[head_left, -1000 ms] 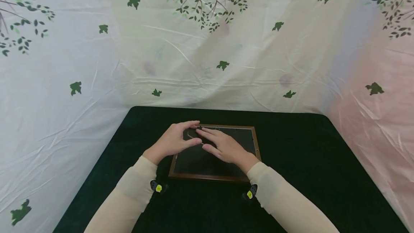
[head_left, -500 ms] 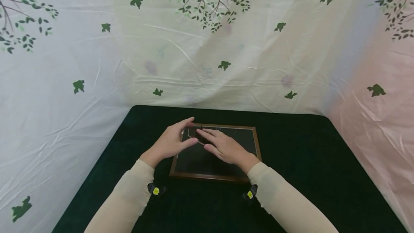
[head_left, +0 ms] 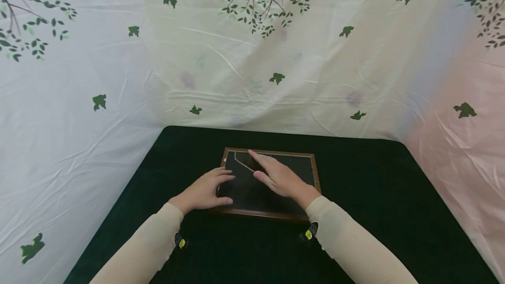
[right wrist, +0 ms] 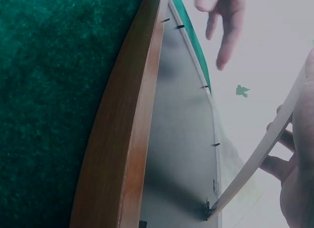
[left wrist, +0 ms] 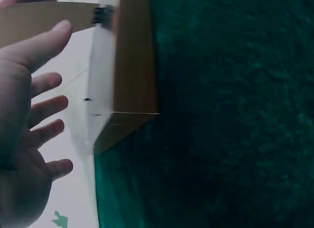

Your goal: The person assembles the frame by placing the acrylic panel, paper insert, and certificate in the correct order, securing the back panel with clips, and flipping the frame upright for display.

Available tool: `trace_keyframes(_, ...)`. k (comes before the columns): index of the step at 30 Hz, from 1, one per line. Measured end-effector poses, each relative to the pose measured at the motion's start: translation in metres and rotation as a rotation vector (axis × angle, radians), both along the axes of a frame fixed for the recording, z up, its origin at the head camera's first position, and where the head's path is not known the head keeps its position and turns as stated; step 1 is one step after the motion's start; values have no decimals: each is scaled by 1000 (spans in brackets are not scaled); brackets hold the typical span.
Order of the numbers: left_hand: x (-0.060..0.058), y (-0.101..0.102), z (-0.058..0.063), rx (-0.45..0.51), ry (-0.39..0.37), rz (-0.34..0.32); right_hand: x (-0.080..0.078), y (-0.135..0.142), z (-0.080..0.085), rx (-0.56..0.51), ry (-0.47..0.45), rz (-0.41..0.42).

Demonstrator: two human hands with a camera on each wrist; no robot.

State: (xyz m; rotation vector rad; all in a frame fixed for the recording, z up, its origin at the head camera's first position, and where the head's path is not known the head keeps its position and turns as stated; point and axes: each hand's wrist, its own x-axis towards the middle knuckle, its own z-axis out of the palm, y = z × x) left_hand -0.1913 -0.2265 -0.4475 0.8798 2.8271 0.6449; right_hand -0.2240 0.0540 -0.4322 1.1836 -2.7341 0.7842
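Observation:
A wooden picture frame [head_left: 264, 214] lies on the dark green table with its dark back facing up. Its fold-out stand [right wrist: 260, 149] is raised at an angle from the backing, hinged at one end. My right hand [head_left: 281, 178] holds the stand between thumb and fingers; in the right wrist view its fingertips show behind the strip. My left hand [head_left: 203, 189] is at the frame's left edge, fingers spread and holding nothing. In the left wrist view, the left thumb and fingers [left wrist: 46, 135] stand apart beside the frame's corner.
The green cloth-covered table [head_left: 367, 214] extends on all sides of the frame. Pale curtains [head_left: 300, 100] printed with leaves and branches hang behind and beside it. Small dark tabs [right wrist: 216, 144] line the inner rim of the frame's back.
My left hand has come away from the far edge and the right fingertips, down and left to the frame's left side. The right hand stays at the stand.

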Motion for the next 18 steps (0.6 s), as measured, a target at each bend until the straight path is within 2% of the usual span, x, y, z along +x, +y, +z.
trace_keyframes(3,-4,4,-8,-33,-23,-65,0,2,0,-20,-18,-13)
trace_keyframes(7,-8,6,-17,-72,-35,-98,0,2,0,-45,-31,-20)
trace_keyframes(18,-10,11,-28,-68,-82,-42,-1,7,-1,-106,-37,-29)
